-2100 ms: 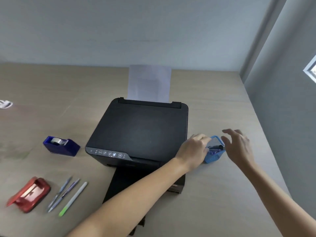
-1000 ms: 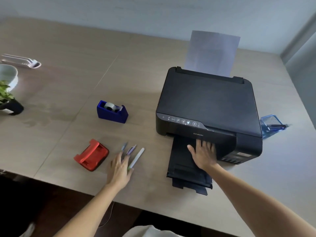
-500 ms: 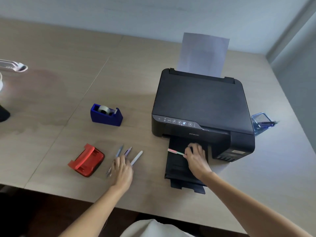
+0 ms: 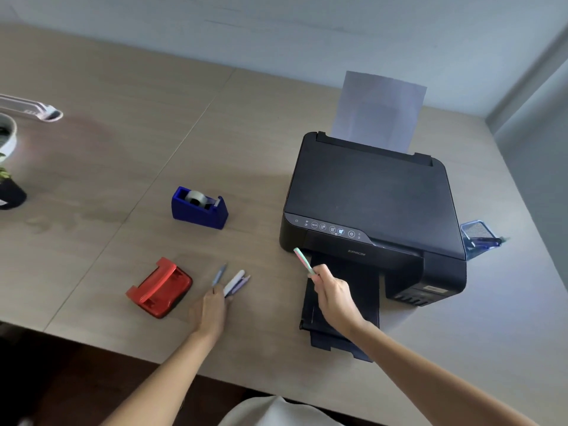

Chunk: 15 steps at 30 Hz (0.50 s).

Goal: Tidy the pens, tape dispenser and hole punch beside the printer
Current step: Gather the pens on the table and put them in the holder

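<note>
Right hand (image 4: 333, 295) pinches a green pen (image 4: 303, 261); left hand (image 4: 212, 309) covers pens (image 4: 234, 282), grip unclear.

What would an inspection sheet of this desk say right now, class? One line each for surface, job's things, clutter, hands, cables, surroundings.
Surface: wooden desk, seam lines visible.
Job's things: blue tape dispenser and red hole punch left of the printer; pens lying beside the punch; blue mesh holder at the printer's right.
Clutter: plant pot, white bowl, pale object at the left edge.
Hands: left hand on the pens; right hand holds a green-pink pen.
Cables: nothing seen.
Surroundings: plain wall.
</note>
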{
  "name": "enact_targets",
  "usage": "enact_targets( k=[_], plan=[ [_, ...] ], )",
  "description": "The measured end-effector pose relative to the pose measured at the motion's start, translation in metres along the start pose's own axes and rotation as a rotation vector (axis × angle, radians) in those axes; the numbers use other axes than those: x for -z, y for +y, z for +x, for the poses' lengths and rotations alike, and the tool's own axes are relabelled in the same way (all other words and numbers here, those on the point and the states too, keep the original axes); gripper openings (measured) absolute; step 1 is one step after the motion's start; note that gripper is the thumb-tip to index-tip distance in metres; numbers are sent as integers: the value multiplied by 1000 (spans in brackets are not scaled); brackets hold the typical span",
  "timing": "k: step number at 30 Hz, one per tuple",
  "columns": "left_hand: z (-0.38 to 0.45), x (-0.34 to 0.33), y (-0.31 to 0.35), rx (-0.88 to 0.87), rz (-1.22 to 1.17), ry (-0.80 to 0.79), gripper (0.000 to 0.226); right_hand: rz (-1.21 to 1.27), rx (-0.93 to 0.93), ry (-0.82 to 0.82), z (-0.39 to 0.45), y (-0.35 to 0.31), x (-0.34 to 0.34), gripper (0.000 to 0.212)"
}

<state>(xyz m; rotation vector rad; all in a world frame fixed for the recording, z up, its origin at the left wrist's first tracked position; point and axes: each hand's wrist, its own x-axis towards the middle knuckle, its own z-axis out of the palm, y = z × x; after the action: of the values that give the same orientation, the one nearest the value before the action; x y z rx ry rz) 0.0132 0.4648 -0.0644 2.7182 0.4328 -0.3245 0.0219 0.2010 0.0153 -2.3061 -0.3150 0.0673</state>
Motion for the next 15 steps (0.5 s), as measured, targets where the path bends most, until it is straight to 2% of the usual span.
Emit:
enact_targets(
  k=[3,6,8,11,15],
  plan=[
    [-2,0,7,10,-94,-9,29,111,-54,21,12,-17,-8,29],
    [-15,9,4,14,-201,92,21,122,-175,16,26,-31,-21,48],
    [-22,21,-2,81,-266,133,19,153,-303,-22,37,-41,-32,55],
    [-16,27,-15,174,-295,135,17,175,-477,-134,51,-49,-54,58],
    [-5,27,-18,163,-183,60,23,253,-646,-252,64,-53,-86,55]
  ],
)
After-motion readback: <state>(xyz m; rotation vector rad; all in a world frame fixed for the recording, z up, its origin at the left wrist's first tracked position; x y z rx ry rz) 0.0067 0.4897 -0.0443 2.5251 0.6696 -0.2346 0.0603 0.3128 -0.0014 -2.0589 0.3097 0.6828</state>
